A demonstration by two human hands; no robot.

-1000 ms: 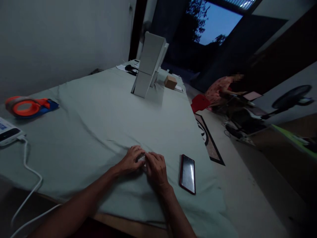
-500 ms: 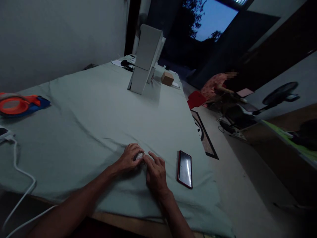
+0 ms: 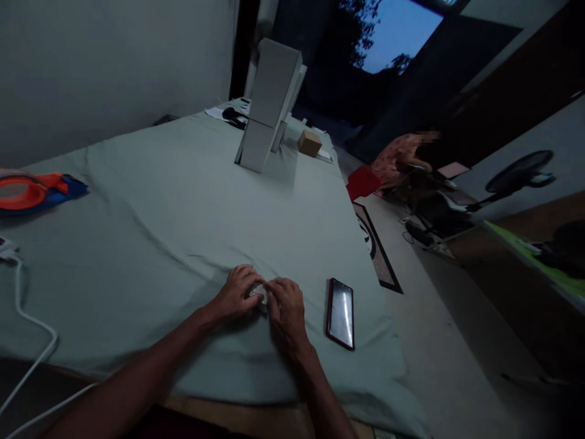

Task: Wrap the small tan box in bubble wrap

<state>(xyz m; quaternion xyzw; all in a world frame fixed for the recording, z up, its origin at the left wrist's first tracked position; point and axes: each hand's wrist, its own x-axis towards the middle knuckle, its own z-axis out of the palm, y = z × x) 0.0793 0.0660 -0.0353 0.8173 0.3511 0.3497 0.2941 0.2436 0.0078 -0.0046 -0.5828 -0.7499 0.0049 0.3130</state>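
Observation:
A small, pale, shiny object (image 3: 259, 293) that looks like crumpled clear wrapping lies between my hands on the cloth-covered table (image 3: 201, 201). My left hand (image 3: 237, 291) is curled round its left side, with thumb and fingers closed on it. From the right, my right hand (image 3: 287, 305) pinches the edge of it, thumb below and fingers bent over the top. Most of the object is hidden by my fingers, so its kind is unclear. A phone in a dark red case (image 3: 340, 314) rests screen up to the right of my right hand.
Orange and blue goggles (image 3: 34, 192) and a white cable (image 3: 39, 323) are at the left. A tall white board-like stand (image 3: 269, 103) and a brown box (image 3: 309, 143) are toward the far end. Beyond the right edge are a seated person (image 3: 395, 158) and a fan (image 3: 518, 171).
My right hand's fingers have drawn together, from spread to bent over the object's edge. More of the pale object shows. My left hand stays nearly where it was.

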